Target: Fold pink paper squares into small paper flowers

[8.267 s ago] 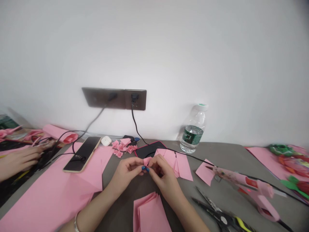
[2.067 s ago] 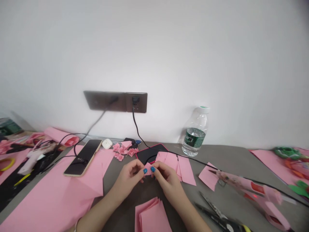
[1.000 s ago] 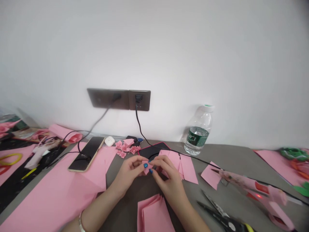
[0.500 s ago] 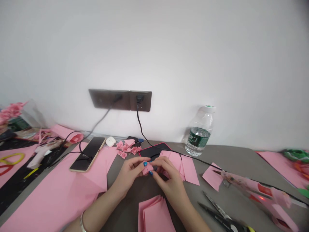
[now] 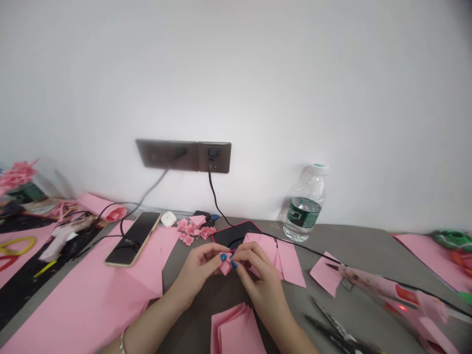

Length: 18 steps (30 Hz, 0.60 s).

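A large pink sheet [image 5: 84, 300] spreads over the lower left of the frame, and a stack of folded pink paper [image 5: 241, 332] lies at the bottom centre. Above that stack, in the lower middle of the frame, the left hand [image 5: 197, 270] and right hand [image 5: 261, 280] each have thumb and fingers pinched on a small pink paper piece [image 5: 225, 268]. It is plain pink, folded compact and angular, with one corner pointing downward, its finer creases too small to tell.
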Tool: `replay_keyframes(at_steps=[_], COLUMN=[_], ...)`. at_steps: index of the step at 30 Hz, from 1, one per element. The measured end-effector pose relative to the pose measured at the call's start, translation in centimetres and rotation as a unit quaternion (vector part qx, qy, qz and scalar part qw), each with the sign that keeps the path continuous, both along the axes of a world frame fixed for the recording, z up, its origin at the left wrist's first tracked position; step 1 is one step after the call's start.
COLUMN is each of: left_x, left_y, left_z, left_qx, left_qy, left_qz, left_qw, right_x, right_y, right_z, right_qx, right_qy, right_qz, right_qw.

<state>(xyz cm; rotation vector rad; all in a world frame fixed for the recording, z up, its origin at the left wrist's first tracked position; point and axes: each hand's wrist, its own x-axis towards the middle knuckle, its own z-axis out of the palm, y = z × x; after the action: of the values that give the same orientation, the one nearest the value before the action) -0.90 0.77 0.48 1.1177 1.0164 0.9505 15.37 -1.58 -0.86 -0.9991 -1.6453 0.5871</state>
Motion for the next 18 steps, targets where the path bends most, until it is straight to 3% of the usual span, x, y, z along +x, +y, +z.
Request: replay_keyframes(at_steps=[5, 18], left_x=[0.03, 0.13], left_y=[0.03, -0.12], left_z=[-0.01, 0.16], left_qx=[0.002, 0.063], left_qy=[-0.011, -0.001], left_qz=[-0.002, -0.048], left_qw=[1.0, 0.997], right_x=[-0.05, -0.32], right_y=[-0.17, -0.11], right_z=[0.13, 0.37], right_qx=[-0.008, -0.042], right_qy=[-0.008, 0.022], right_qz=[0.017, -0.018], right_qw=[1.0, 0.999])
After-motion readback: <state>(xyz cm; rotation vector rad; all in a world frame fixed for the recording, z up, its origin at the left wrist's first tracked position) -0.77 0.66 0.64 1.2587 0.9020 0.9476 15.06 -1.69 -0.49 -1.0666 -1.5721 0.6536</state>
